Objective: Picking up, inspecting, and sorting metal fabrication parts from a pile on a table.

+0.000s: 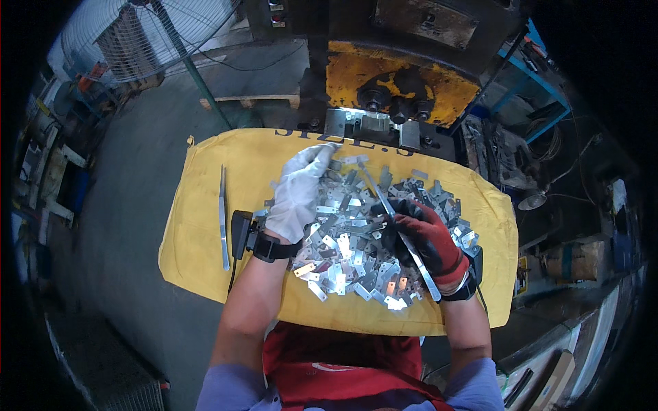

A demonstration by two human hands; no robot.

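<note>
"What are the hands doing?"

"The left hand [299,188] has its gloved fingers close together, pointing to one o'clock; I can't tell whether they grip anything. The right hand [428,236] pinches metal tweezers [418,260], tips toward eleven."

"And the plates?"

"The small metal plates [346,240] lie heaped between the hands on a yellow sheet [195,253]. A second pair of tweezers [223,219] lies at nine o'clock."

"How far along?"

"Plenty seems left, the heap being loose and thick. Whether the press [404,82], at twelve, holds any plate, I can't tell."
</note>
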